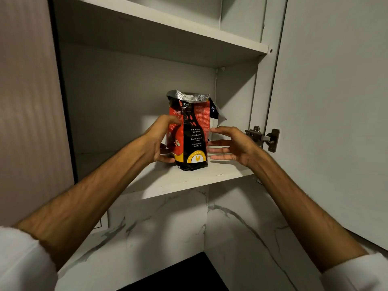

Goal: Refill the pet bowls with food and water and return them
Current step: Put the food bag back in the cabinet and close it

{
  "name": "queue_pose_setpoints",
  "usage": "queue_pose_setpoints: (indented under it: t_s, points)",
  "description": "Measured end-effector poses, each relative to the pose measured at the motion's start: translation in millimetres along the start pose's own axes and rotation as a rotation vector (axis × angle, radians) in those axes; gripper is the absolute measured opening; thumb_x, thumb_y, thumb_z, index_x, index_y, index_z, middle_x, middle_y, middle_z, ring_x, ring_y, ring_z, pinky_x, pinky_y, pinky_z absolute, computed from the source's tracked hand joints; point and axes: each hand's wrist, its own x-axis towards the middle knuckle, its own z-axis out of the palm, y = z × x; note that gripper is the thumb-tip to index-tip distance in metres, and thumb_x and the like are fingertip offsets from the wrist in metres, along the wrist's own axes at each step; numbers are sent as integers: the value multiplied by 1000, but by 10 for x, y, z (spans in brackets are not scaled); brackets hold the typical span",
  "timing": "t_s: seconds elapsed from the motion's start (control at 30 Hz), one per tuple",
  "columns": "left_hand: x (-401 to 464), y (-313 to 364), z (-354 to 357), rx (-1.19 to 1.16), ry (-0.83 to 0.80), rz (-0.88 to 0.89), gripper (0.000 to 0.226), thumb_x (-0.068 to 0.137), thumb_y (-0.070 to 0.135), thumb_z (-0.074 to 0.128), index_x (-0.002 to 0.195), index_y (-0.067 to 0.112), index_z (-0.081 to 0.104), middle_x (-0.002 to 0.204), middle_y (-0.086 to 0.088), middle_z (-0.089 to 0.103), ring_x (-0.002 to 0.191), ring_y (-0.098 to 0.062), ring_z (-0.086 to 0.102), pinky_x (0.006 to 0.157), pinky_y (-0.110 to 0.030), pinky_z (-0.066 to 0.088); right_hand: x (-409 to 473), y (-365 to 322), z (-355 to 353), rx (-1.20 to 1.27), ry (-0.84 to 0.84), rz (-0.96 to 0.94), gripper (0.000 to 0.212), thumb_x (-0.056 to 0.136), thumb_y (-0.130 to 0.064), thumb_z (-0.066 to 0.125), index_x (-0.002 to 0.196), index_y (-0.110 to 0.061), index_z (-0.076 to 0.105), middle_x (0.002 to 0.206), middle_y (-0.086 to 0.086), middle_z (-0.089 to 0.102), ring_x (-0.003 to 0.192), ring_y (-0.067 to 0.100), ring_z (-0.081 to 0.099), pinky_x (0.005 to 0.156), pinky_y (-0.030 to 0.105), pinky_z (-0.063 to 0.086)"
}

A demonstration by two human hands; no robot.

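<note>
A red, black and yellow pet food bag (192, 133) stands upright on the lower shelf (168, 181) of an open wall cabinet. Its torn top shows silver foil. My left hand (158, 139) curls round the bag's left side, thumb at the bottom and fingers at the front upper edge. My right hand (233, 144) is on the bag's right side with its fingers straight and spread, the fingertips at the bag's edge. No pet bowls are in view.
The white cabinet door (336, 101) stands open on the right, with a metal hinge (264, 137) close to my right hand. An upper shelf (189, 32) spans the cabinet above. A marble-patterned wall (189, 227) runs below, with a dark surface (184, 274) at the bottom.
</note>
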Motion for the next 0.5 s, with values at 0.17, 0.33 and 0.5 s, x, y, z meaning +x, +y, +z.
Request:
queue_pose_setpoints:
  t_s: [0.17,0.33,0.5]
  points:
    - [-197,-25,20,-15,-18,23,24,93,37,57,110,20,58,96,-12,58,87,-24,59,100,-52,54,-234,-50,40,19,2,-11,46,92,-32,75,132,-14,63,124,19,75,111,37,75,97,54,61]
    - [-429,-31,36,-11,-54,50,15,92,36,60,94,21,57,92,-10,58,85,-21,60,99,-51,54,-526,-133,167,28,3,-33,47,93,-31,74,135,-13,62,125,19,74,110,35,75,92,49,63]
    - [-689,-41,34,-4,-108,79,17,91,36,61,99,21,61,91,-6,59,83,-19,61,93,-47,58,-828,-218,303,41,17,-43,50,92,-30,76,136,-11,62,123,19,75,112,35,75,96,51,61]
